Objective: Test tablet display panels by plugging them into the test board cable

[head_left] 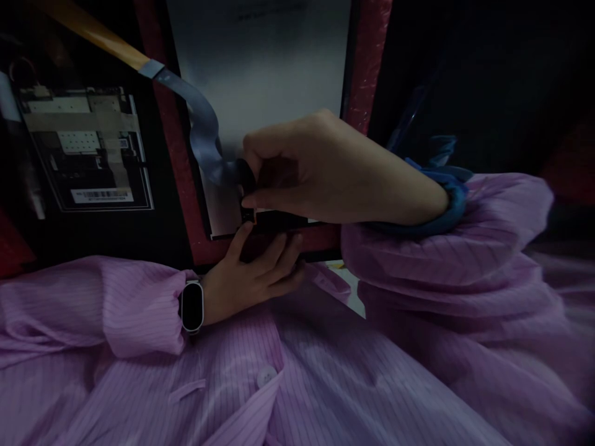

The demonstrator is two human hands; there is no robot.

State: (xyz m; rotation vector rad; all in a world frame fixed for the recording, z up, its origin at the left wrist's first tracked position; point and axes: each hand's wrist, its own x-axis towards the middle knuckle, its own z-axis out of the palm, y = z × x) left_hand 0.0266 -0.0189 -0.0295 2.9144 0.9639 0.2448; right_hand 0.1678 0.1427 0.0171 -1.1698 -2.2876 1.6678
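Observation:
A panel with a pale grey face lies inside a red frame. A grey-blue flat cable curves down over its left part to a dark connector end near the lower edge. My right hand reaches in from the right, thumb and forefinger closed round that connector end. Below it, my left hand rests at the frame's bottom edge with its fingers spread, the thumb tip touching just beneath the connector.
To the left lies a circuit board with tape strips and a barcode label. An orange ribbon runs from the top left to the grey-blue cable. A blue band circles my right wrist.

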